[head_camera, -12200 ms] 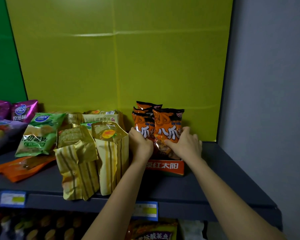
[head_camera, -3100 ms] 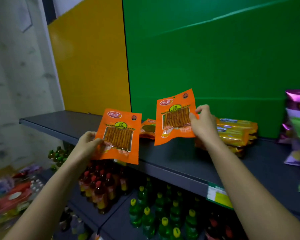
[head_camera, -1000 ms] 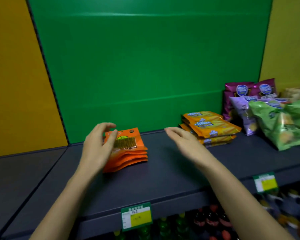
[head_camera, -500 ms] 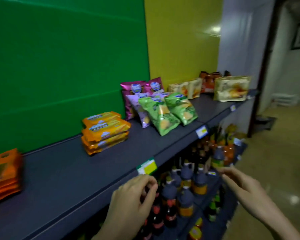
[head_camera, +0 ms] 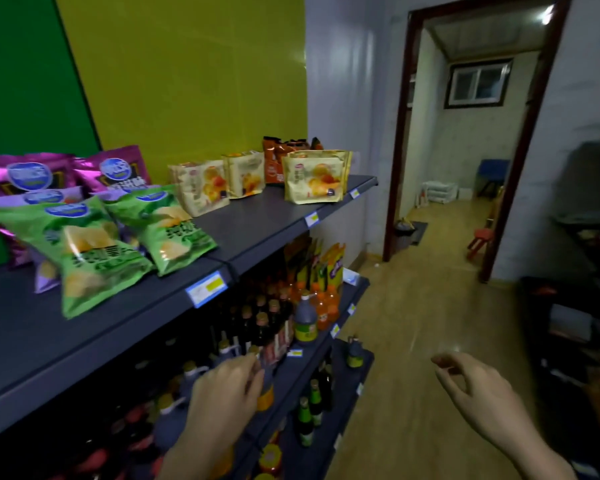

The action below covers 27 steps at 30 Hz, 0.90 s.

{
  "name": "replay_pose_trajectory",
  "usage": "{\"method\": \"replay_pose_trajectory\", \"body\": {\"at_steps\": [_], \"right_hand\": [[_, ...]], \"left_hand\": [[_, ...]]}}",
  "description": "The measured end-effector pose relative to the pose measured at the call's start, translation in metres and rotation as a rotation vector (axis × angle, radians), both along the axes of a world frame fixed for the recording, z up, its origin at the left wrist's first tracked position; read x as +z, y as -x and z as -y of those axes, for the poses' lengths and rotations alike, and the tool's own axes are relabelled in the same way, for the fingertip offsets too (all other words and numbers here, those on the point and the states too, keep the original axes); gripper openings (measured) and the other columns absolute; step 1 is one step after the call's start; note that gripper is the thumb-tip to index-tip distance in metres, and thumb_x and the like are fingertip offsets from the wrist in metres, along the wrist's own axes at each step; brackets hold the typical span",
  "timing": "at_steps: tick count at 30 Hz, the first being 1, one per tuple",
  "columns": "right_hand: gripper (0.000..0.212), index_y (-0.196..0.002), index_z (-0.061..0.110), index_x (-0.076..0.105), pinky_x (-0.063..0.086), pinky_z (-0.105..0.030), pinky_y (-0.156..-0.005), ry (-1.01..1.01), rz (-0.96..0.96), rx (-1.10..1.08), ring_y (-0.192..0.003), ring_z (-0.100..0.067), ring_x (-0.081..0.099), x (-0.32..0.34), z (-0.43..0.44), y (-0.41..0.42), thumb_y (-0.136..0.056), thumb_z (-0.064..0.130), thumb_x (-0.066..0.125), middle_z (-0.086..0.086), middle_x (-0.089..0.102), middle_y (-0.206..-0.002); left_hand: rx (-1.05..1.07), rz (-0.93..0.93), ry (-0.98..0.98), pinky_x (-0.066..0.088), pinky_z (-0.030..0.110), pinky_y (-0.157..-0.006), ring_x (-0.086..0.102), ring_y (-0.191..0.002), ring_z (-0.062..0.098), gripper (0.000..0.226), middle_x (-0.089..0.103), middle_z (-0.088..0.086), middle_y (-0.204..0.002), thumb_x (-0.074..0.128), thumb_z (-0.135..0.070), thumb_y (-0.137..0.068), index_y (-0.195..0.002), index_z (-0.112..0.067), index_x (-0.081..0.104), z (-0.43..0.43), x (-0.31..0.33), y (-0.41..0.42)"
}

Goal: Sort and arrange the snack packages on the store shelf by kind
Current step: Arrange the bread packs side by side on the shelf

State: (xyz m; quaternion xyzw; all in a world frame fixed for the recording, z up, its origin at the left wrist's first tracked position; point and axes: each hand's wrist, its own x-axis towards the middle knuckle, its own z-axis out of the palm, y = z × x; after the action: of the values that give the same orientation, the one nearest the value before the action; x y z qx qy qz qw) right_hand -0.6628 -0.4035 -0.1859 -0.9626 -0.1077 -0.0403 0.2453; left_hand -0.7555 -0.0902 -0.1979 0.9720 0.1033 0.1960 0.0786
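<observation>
Hands hang low and hold nothing: my left hand (head_camera: 227,389) and right hand (head_camera: 478,393) are loosely curled. I should reach up-left and straighten the shiny green chip bags (head_camera: 94,247) gently.

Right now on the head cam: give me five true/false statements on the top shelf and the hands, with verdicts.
1. Both hands are empty. True: the left hand and right hand hold nothing, both below the top shelf.
2. The green chip bags lie in front of the purple chip bags. True.
3. The orange snack bags sit at the left end of the shelf. False: they are at the far right end, behind the beige snack packs.
4. The right hand is gripping a bottle. False: it hangs open over the floor.
5. The shelf below holds bottles. True.
</observation>
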Motion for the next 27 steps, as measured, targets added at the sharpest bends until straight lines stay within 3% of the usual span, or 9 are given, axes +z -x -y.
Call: {"method": "replay_pose_trajectory", "body": {"at_steps": [3, 6, 9, 14, 19, 24, 27], "right_hand": [[0.023, -0.110, 0.031, 0.059, 0.050, -0.025, -0.081, 0.019, -0.012, 0.015, -0.101, -0.007, 0.060, 0.003, 0.016, -0.035, -0.092, 0.038, 0.048, 0.012, 0.063, -0.109], [0.022, -0.108, 0.032, 0.060, 0.051, -0.027, -0.080, 0.010, 0.008, -0.009, -0.101, -0.008, 0.060, -0.006, 0.028, -0.067, -0.091, 0.039, 0.048, 0.012, 0.064, -0.108], [0.021, -0.106, 0.035, 0.060, 0.052, -0.029, -0.082, 0.004, -0.038, -0.025, -0.101, -0.008, 0.060, -0.021, 0.033, -0.101, -0.090, 0.041, 0.048, 0.013, 0.064, -0.107], [0.023, -0.109, 0.037, 0.059, 0.051, -0.028, -0.082, 0.002, -0.031, 0.004, -0.102, -0.008, 0.060, -0.030, 0.026, -0.176, -0.091, 0.043, 0.046, 0.014, 0.063, -0.110], [0.026, -0.113, 0.035, 0.058, 0.048, -0.028, -0.078, 0.017, 0.053, 0.060, -0.107, -0.010, 0.060, -0.004, 0.009, -0.278, -0.092, 0.041, 0.044, 0.013, 0.064, -0.114], [0.025, -0.112, 0.029, 0.061, 0.051, -0.034, -0.081, -0.055, 0.190, 0.141, -0.101, -0.012, 0.061, 0.028, -0.017, -0.377, -0.092, 0.037, 0.048, 0.009, 0.065, -0.111], [0.022, -0.108, 0.027, 0.063, 0.049, -0.034, -0.077, -0.075, 0.247, 0.198, -0.100, -0.014, 0.062, 0.040, -0.034, -0.425, -0.091, 0.034, 0.050, 0.007, 0.067, -0.109]], "left_hand": [[-0.024, 0.026, 0.014, 0.043, 0.028, -0.046, 0.067, -0.068, 0.016, 0.018, 0.068, -0.005, -0.072, 0.050, -0.037, -0.086, -0.077, -0.025, 0.059, 0.019, 0.003, -0.042], [-0.043, -0.002, 0.048, 0.048, 0.033, -0.058, 0.067, -0.078, 0.017, 0.018, 0.069, -0.006, -0.082, 0.047, -0.037, -0.088, -0.087, -0.025, 0.061, 0.030, -0.003, -0.077], [-0.058, -0.017, 0.039, 0.042, 0.031, -0.055, 0.068, -0.079, 0.021, 0.025, 0.070, -0.004, -0.083, 0.042, -0.041, -0.085, -0.086, -0.024, 0.060, 0.036, -0.013, -0.114], [-0.043, -0.044, 0.060, 0.028, 0.029, -0.058, 0.063, -0.093, 0.020, 0.018, 0.066, -0.004, -0.093, 0.041, -0.037, -0.093, -0.084, -0.024, 0.049, 0.053, -0.011, -0.193], [-0.079, 0.069, 0.058, 0.030, 0.020, -0.056, 0.063, -0.091, 0.010, 0.020, 0.066, -0.012, -0.093, 0.044, -0.041, -0.091, -0.099, -0.028, 0.057, 0.051, 0.022, -0.281], [-0.029, 0.193, 0.066, 0.043, 0.028, -0.065, 0.063, -0.083, 0.009, 0.020, 0.065, -0.014, -0.085, 0.045, -0.045, -0.090, -0.093, -0.029, 0.058, 0.041, 0.057, -0.355], [0.031, 0.238, 0.043, 0.038, 0.029, -0.056, 0.061, -0.075, 0.011, 0.018, 0.062, -0.014, -0.076, 0.048, -0.043, -0.089, -0.087, -0.028, 0.057, 0.032, 0.071, -0.386]]}}
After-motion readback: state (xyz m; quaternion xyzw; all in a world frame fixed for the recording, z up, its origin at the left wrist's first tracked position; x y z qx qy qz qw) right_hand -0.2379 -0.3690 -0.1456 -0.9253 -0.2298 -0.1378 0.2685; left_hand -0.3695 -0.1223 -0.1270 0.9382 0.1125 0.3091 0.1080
